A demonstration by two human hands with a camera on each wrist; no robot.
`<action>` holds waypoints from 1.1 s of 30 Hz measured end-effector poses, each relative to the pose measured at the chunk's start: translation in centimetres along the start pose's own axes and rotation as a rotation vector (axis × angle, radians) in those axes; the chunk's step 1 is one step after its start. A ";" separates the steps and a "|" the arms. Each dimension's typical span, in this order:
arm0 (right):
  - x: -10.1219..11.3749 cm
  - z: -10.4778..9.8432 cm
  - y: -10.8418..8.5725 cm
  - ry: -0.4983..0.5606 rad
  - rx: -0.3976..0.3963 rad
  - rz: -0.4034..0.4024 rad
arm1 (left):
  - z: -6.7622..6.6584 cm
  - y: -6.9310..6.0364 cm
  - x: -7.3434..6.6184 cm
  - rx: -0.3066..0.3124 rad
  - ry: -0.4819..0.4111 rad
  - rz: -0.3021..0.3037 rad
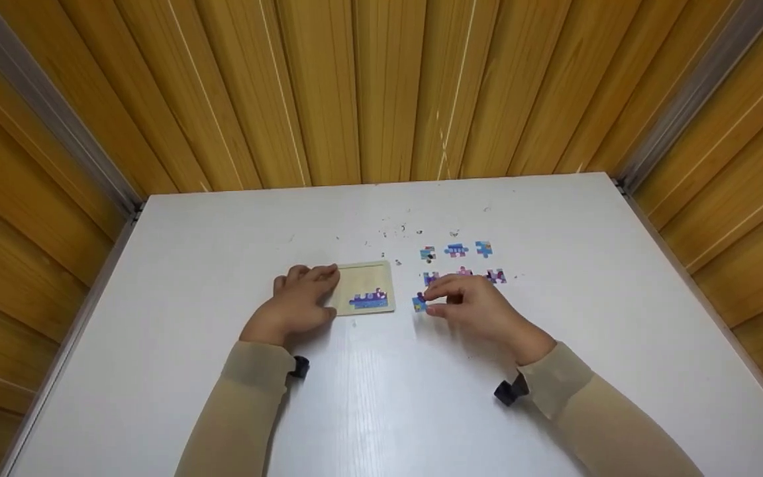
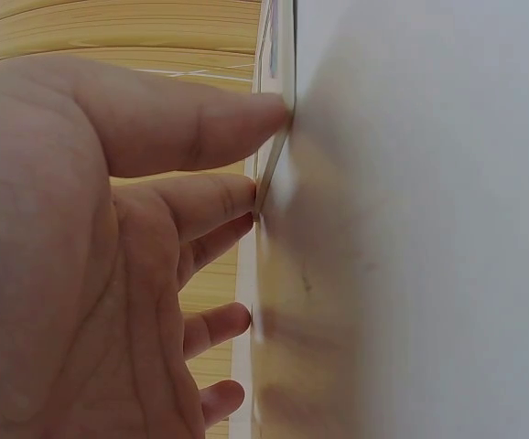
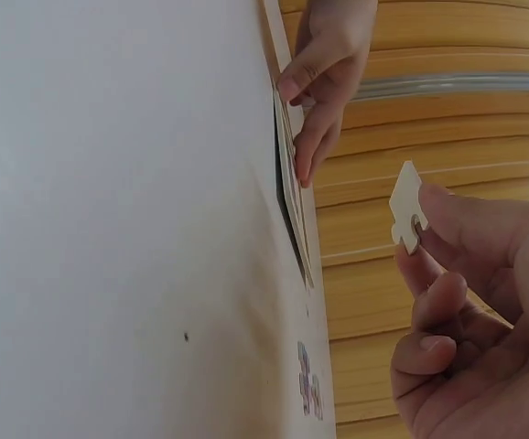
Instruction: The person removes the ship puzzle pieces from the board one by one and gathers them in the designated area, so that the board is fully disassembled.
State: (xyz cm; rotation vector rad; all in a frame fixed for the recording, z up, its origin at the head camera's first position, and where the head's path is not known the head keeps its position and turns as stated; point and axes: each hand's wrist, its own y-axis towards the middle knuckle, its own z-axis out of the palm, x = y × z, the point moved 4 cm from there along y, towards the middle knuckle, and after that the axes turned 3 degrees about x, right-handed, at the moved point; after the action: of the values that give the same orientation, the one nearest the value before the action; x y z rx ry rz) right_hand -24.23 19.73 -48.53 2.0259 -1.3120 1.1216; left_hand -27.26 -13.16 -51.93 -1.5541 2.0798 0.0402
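My right hand (image 1: 484, 308) pinches a blue puzzle piece (image 1: 418, 303) between thumb and fingertips, above the table just right of a puzzle tray (image 1: 358, 266). In the right wrist view the pale back of that puzzle piece (image 3: 405, 208) faces the camera. My left hand (image 1: 299, 301) rests on the tray's left side, thumb at the near corner and fingers towards the far one. The left wrist view shows the thumb (image 2: 200, 128) and fingers nearly straight against its edge. Joined purple-blue pieces (image 1: 369, 299) lie in the tray's lower right part.
Loose puzzle pieces lie in two rows right of the tray, such as a blue one (image 1: 483, 248) in the far row and a purple one (image 1: 496, 275) in the near row. Small dark marks (image 1: 403, 228) dot the white table (image 1: 222, 232). Wood-patterned walls (image 1: 388, 93) stand around it.
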 end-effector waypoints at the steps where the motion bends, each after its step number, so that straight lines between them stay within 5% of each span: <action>1: -0.2 -0.3 -0.2 0.001 -0.009 0.014 | 0.0 0.0 0.0 -0.001 -0.001 0.002; 9: -1.6 -1.8 -0.4 -0.022 -0.067 0.052 | -0.2 -0.2 -0.2 -0.003 -0.008 -0.008; 33: -3.7 -0.1 -0.6 -0.186 0.026 0.059 | -0.1 -0.2 -0.2 -0.001 0.001 -0.001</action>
State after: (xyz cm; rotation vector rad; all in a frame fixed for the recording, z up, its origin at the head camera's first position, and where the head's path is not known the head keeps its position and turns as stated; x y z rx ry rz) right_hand -24.46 21.97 -51.49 2.1668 -1.4632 0.9995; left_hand -27.08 -13.11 -51.70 -1.5567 2.0799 0.0404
